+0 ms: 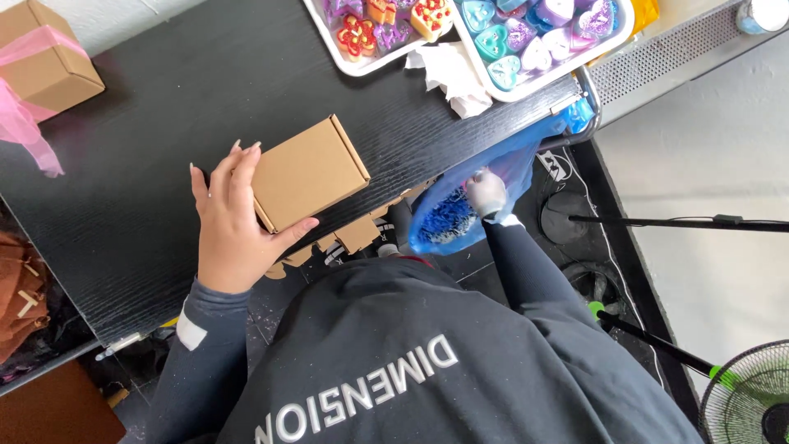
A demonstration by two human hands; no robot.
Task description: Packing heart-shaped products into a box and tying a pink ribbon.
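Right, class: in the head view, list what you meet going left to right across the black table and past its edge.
Box with pink ribbon → left hand → plain cardboard box → blue bag → right hand → green fan.

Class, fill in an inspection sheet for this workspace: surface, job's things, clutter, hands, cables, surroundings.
Surface: black table, wood-grain finish.
Job's things: closed cardboard box at the near edge; blue bag hanging off the table, blue shredded filling inside.
Clutter: two white trays of coloured heart shapes; crumpled tissue; second box with pink ribbon.
Hands: left hand grips the cardboard box; right hand reaches into the bag, grip hidden.
Cables: power strip on the floor.
Surroundings: fan, stand poles, brown bag.
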